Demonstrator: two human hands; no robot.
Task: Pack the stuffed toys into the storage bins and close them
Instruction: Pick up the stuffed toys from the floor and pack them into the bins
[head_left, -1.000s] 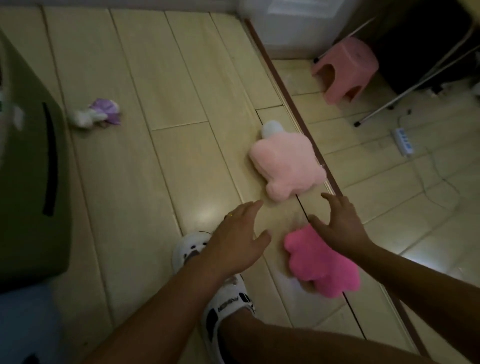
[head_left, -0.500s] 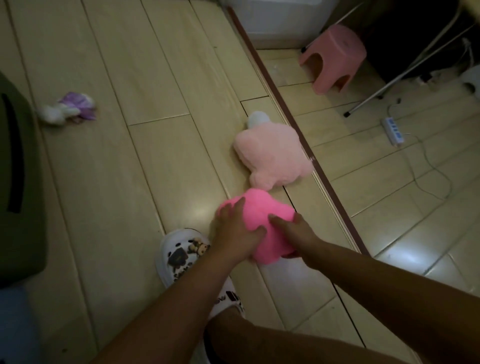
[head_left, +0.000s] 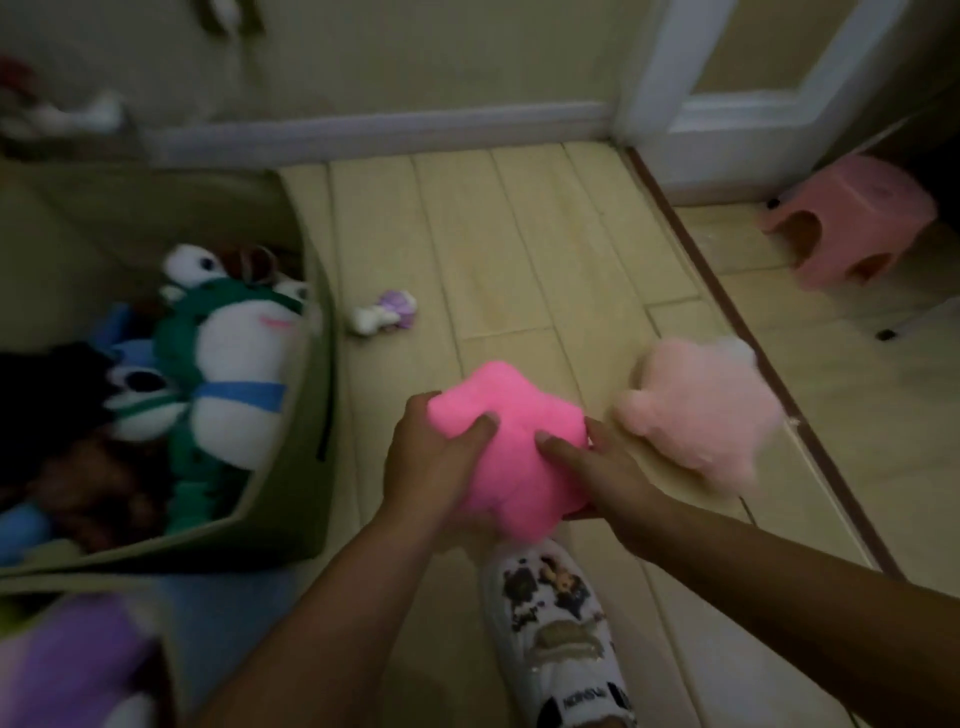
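Observation:
A bright pink stuffed toy (head_left: 511, 436) is held above the floor between my left hand (head_left: 431, 467) and my right hand (head_left: 597, 473), one on each side. A pale pink stuffed toy (head_left: 701, 415) lies on the floor just right of it. A small purple and white toy (head_left: 387, 312) lies farther off on the floor. At the left stands an open olive fabric bin (head_left: 291, 499) holding several toys, among them a green and white frog plush (head_left: 228, 374).
A second bin (head_left: 166, 670) with a purple toy shows at the bottom left. My white patterned shoe (head_left: 556, 623) is below the hands. A pink plastic stool (head_left: 852, 223) stands at the right past a dark floor strip (head_left: 737, 322). The wall and a door frame lie ahead.
Both hands closed on the bright pink toy and lifted it off the floor. The view swung left and up, bringing the open bin of toys into sight.

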